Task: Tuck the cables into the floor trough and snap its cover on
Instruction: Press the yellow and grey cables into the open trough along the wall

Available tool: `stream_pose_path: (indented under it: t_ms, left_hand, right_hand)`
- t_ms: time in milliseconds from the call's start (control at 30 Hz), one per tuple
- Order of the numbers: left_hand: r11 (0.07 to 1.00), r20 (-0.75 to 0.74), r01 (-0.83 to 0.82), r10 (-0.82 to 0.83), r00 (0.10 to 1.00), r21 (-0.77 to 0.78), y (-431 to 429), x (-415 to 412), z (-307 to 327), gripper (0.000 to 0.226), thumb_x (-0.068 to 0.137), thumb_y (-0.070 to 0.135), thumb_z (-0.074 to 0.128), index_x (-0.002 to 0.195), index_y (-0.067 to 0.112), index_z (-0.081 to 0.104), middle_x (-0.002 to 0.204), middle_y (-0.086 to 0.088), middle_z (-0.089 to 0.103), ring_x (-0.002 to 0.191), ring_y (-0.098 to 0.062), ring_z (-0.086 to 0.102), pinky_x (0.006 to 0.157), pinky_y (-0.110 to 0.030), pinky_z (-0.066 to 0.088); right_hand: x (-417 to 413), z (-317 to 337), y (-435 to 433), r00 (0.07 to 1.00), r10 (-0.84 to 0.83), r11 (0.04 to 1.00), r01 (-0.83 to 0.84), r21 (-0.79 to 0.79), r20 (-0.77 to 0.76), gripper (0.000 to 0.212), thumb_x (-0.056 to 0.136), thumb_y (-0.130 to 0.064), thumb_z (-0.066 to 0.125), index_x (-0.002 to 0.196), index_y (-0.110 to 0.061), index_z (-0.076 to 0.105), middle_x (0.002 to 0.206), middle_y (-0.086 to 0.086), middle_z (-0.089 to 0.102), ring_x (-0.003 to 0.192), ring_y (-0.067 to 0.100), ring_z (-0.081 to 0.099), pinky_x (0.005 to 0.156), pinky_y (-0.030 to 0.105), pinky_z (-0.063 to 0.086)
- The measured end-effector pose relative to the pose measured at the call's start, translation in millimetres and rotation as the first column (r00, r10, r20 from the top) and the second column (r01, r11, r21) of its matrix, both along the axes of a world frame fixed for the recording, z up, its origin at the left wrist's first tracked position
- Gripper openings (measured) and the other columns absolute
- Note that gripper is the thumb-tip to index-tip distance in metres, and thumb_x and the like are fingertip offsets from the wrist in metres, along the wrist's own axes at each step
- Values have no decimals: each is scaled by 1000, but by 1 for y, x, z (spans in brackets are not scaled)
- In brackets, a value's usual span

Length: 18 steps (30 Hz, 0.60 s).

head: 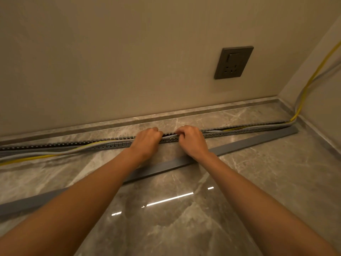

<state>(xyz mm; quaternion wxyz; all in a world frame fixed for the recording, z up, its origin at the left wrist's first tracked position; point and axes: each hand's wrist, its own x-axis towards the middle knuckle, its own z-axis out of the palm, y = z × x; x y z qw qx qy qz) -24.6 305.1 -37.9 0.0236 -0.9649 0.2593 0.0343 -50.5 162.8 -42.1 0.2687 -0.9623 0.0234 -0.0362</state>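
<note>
A long grey slotted floor trough [239, 131] runs along the marble floor near the wall. Grey and yellow cables [55, 154] lie partly inside it on the right and spill out over its front edge on the left. My left hand [145, 143] and my right hand [191, 141] sit close together at the trough's middle, fingers curled down over the cables and the trough's edge. What the fingertips pinch is hidden. The flat grey cover strip [249, 143] lies loose on the floor in front, running diagonally under my forearms.
A dark wall socket [233, 62] sits on the beige wall above the right part of the trough. The cables climb the corner wall [304, 93] at the right. A marble skirting [166, 116] runs behind the trough. Glossy floor tiles [175, 209] spread in front.
</note>
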Motion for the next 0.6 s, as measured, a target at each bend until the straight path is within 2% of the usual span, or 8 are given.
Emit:
stream_pose_path:
  t_ms: [133, 233, 400, 500, 600]
  left_hand:
    - [999, 19, -42, 41, 999, 26, -12, 0, -1, 25, 94, 8, 46, 116, 5, 57, 117, -16, 61, 106, -33, 57, 85, -39, 46]
    - [992, 1, -85, 86, 996, 95, -18, 6, 2, 24, 95, 6, 44, 113, 1, 59, 118, -20, 61, 109, -36, 57, 87, -41, 46]
    - [987, -16, -95, 98, 995, 130, -26, 8, 4, 26, 97, 7, 43, 117, 0, 58, 121, -20, 60, 112, -35, 57, 90, -40, 46]
    - [995, -58, -44, 49, 997, 89, -17, 5, 2, 26, 97, 9, 42, 120, 4, 55, 121, -17, 58, 109, -33, 57, 87, -38, 46]
    - [999, -78, -14, 10, 997, -51, 1, -1, 4, 26, 96, 7, 44, 118, 5, 57, 119, -16, 57, 104, -31, 57, 84, -36, 46]
  right_hand:
    - [-5, -3, -18, 999, -41, 997, 39, -67, -17, 31, 86, -6, 44, 109, -6, 66, 111, 16, 68, 103, 32, 60, 88, 38, 48]
    - [-9, -8, -27, 997, 5, 996, -11, -87, -72, 38, 84, -3, 46, 120, -7, 59, 119, 14, 63, 109, 31, 56, 92, 37, 45]
    - [-7, -3, -31, 983, 78, 996, -85, -39, -169, 42, 84, 0, 46, 125, -4, 54, 124, 17, 57, 116, 33, 51, 96, 36, 43]
    - [-10, -2, -29, 992, 45, 999, -42, 20, -122, 39, 84, 4, 44, 121, 0, 55, 123, 19, 55, 117, 33, 47, 100, 37, 39]
    - [-11, 1, -25, 996, 24, 998, -19, 63, -85, 35, 84, 5, 43, 116, 2, 59, 120, 20, 56, 116, 33, 47, 100, 38, 39]
